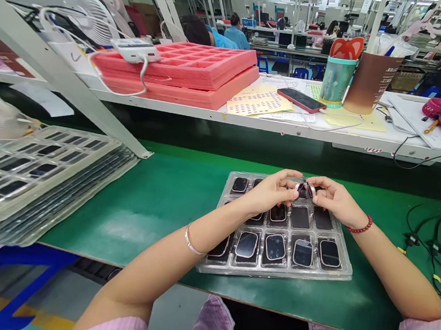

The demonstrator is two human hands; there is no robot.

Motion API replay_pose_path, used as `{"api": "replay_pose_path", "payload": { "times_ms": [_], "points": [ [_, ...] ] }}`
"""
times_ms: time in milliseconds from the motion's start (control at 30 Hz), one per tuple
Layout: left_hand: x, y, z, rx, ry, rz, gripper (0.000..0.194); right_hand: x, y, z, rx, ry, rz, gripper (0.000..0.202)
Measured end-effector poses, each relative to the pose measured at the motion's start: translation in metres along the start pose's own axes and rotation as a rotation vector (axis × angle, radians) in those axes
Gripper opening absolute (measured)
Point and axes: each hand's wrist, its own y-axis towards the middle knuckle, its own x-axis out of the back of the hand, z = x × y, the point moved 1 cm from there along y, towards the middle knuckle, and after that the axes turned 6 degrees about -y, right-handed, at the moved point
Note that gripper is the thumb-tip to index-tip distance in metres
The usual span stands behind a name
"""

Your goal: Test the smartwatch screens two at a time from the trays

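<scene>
A clear plastic tray (275, 272) lies on the green table, its compartments holding dark, rounded-square watch-like pieces with metallic rims. Over the tray's back rows, my left hand (275, 192) pinches a small watch-like piece (299, 188) between thumb and fingers. Close beside it, my right hand (331, 199) grips a second such piece (311, 190) at its edge. The two pieces are nearly together, tilted up on edge; whether they touch is too small to tell. My fingers and left forearm hide part of the tray's back and left compartments.
Stacked trays of dark pieces (43, 170) stand at the left by a fan. Black cables (436, 245) lie at the right. A shelf (250, 121) behind holds red foam trays (212, 97), a phone (301, 100) and two cups. People sit in the background.
</scene>
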Motion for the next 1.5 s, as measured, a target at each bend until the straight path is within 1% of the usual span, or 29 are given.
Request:
{"api": "replay_pose_path", "payload": {
  "times_ms": [300,533,733,800,967,1067,1133,1233,1367,1433,1500],
  "points": [
    [-0.001,0.0,0.002,0.01,-0.004,-0.004,0.063,0.0,0.0,-0.001,0.014,-0.033,-0.008,0.045],
    [0.0,0.001,0.005,0.018,-0.01,-0.013,0.062,-0.003,-0.002,0.003,0.029,-0.08,-0.029,0.044],
    [0.0,0.002,0.005,0.043,-0.03,-0.043,0.065,-0.003,-0.002,0.003,0.043,-0.116,-0.055,0.04],
    [-0.001,0.002,0.004,0.047,-0.036,-0.058,0.061,-0.002,-0.001,0.001,0.024,-0.081,-0.078,0.042],
    [-0.002,0.002,0.001,0.038,-0.034,-0.128,0.037,0.0,0.001,0.0,-0.048,0.056,-0.129,0.046],
    [-0.004,0.001,0.0,0.05,-0.001,-0.172,0.039,-0.002,0.001,0.001,-0.044,0.074,-0.108,0.048],
    [-0.005,0.001,-0.001,0.041,0.019,-0.187,0.04,-0.003,0.0,0.003,-0.021,0.041,-0.093,0.046],
    [-0.006,0.0,-0.003,0.013,0.028,-0.173,0.037,-0.005,-0.002,0.004,-0.003,-0.039,-0.081,0.037],
    [-0.006,-0.001,-0.005,-0.006,0.036,-0.153,0.037,-0.004,-0.003,0.007,0.001,-0.047,-0.068,0.036],
    [-0.009,-0.003,-0.004,-0.033,0.096,-0.154,0.028,-0.001,-0.004,0.009,-0.005,-0.046,-0.09,0.03],
    [-0.012,-0.006,0.0,-0.097,0.23,-0.13,0.017,0.004,-0.009,0.008,0.008,-0.121,-0.148,0.024]
  ]
}}
